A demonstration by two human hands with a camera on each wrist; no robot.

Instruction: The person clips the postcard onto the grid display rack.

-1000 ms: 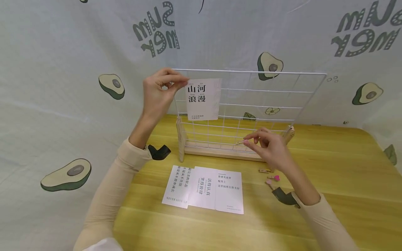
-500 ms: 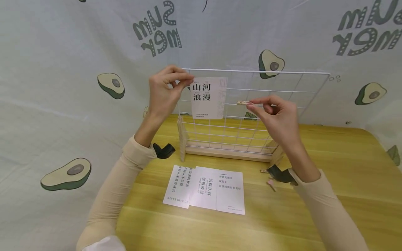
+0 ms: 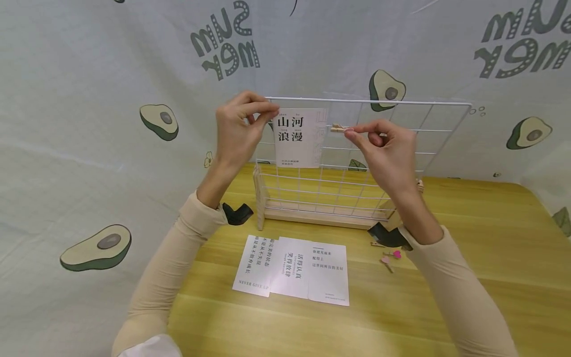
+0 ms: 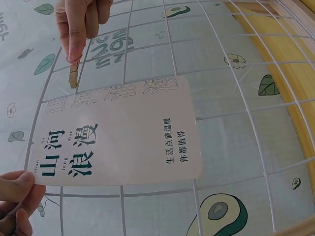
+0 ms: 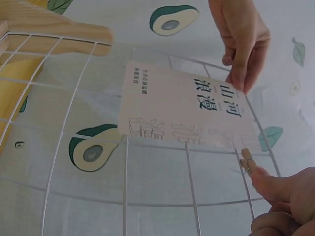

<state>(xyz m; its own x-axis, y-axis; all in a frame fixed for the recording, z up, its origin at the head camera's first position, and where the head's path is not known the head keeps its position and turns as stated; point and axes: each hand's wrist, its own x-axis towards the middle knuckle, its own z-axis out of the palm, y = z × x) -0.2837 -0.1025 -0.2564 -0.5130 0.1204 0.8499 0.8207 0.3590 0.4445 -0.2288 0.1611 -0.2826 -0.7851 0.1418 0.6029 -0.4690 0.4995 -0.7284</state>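
My left hand [image 3: 245, 126] pinches the upper left corner of a white card [image 3: 300, 148] printed with dark Chinese characters. The card stands upright against the upper left part of a white wire grid rack [image 3: 379, 103]. Between thumb and forefinger, my right hand [image 3: 385, 148] grips a small wooden clothespin [image 3: 337, 128], level with the card's upper half. Its tip points left at the card's right edge, a short gap away in the head view. In the right wrist view the clothespin [image 5: 247, 158] sits close by the card's corner [image 5: 197, 98].
Three more printed cards [image 3: 327, 282] lie side by side on the yellow wooden table [image 3: 250, 327]. Several clothespins, one with a pink heart [image 3: 396, 254], lie right of them under my right wrist. The rack's wooden base [image 3: 321, 219] rests behind the cards; a curtain with avocado prints [image 3: 89, 163] hangs behind.
My right hand has risen from low by the rack's base with the clothespin, up beside the card. My left hand and the card have shifted slightly right.
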